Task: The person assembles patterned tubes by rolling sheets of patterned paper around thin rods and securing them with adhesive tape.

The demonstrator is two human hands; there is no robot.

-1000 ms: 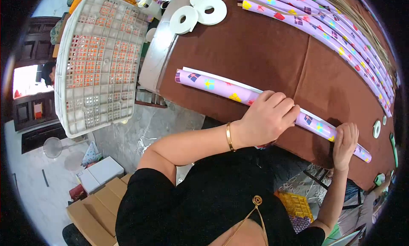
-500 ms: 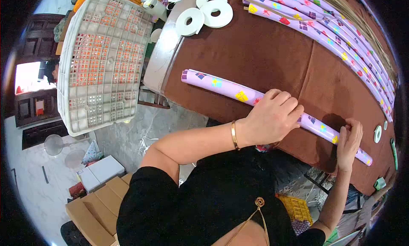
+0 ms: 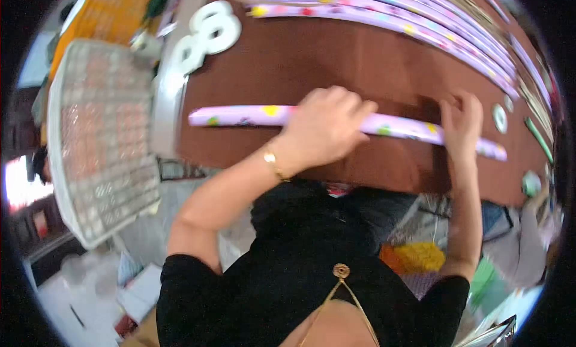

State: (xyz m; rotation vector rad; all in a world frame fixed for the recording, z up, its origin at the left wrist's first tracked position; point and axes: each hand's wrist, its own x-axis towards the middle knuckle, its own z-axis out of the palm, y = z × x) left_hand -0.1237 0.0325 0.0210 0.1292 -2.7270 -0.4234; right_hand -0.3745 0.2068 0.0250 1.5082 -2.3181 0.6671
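Patterned roll (image 3: 405, 128) lies across the brown tabletop (image 3: 288, 65) under my half-curled left hand (image 3: 327, 128) and half-open right hand (image 3: 463, 126), grip uncertain through blur; even pressure from both should best hold it straight.

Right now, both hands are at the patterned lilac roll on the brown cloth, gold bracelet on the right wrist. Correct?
Wrong wrist: the head view shows the gold bracelet on the wrist of the left hand, not of the right hand. The rest holds: both are at the patterned lilac roll on the brown cloth.
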